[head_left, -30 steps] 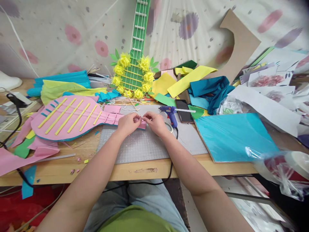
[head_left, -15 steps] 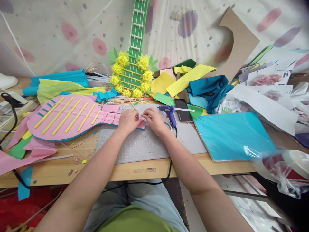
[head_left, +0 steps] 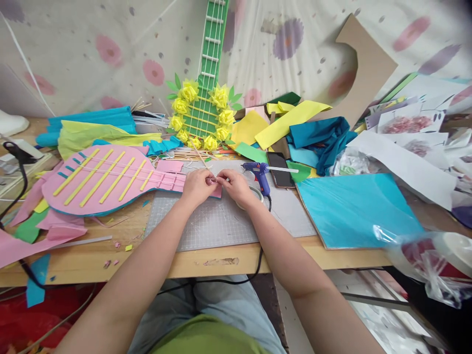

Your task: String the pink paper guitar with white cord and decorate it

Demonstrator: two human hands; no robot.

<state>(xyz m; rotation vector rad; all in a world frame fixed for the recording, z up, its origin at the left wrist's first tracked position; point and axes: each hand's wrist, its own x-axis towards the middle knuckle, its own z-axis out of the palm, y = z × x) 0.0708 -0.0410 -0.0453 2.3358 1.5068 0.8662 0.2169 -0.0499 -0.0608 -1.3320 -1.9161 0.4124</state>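
A pink paper-covered guitar (head_left: 94, 184) with yellow strips across its body lies on its back, its neck pointing right. Thin white strings run along the body and over the pink frets (head_left: 167, 182). Above the neck's right end, my left hand (head_left: 198, 187) is closed in a pinch on a thin white string. My right hand (head_left: 236, 187) pinches at the same spot, its fingertips meeting those of the left. The fingers hide most of the string between them. A purple glue gun (head_left: 261, 177) with a glue stick lies just right of my right hand.
A grey cutting mat (head_left: 206, 226) lies beneath the hands, with a roll of tape (head_left: 257, 191) partly behind the right wrist. Behind stands a green guitar (head_left: 204, 108) with yellow flowers. A phone (head_left: 280, 169) and a blue sheet-covered board (head_left: 361, 211) are to the right.
The fingertips of both hands have come closer together, my right hand shifting slightly left and down. The guitar stays in place.
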